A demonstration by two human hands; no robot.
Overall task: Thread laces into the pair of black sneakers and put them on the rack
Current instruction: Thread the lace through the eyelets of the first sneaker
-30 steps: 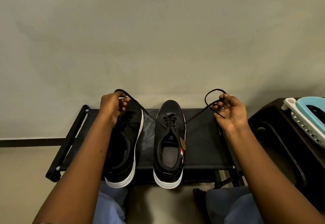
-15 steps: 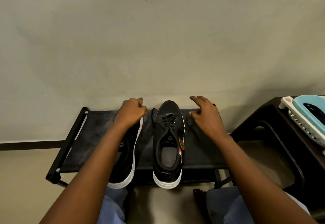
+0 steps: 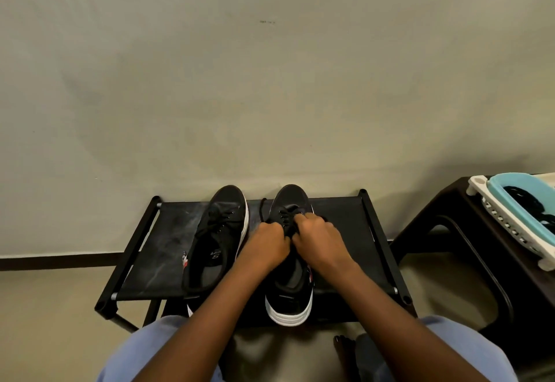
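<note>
The right sneaker [image 3: 290, 261] sits on the rack [image 3: 168, 249], both the left hand [image 3: 265, 243] and right hand [image 3: 318, 239] curled, pinching its lace [image 3: 286, 219].

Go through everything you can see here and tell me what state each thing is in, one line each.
Left black white-soled sneaker: laced, flat on rack, untouched.
Right black white-soled sneaker: on rack, being laced.
Black lace: threaded through the eyelets, ends in both hands.
Left hand: fingers curled, gripping the lace.
Right hand: fingers curled, gripping the lace.
Black fabric-topped metal rack: upright against wall, holding both sneakers.
Blue and white plastic basket: on dark stool, dark contents.
</note>
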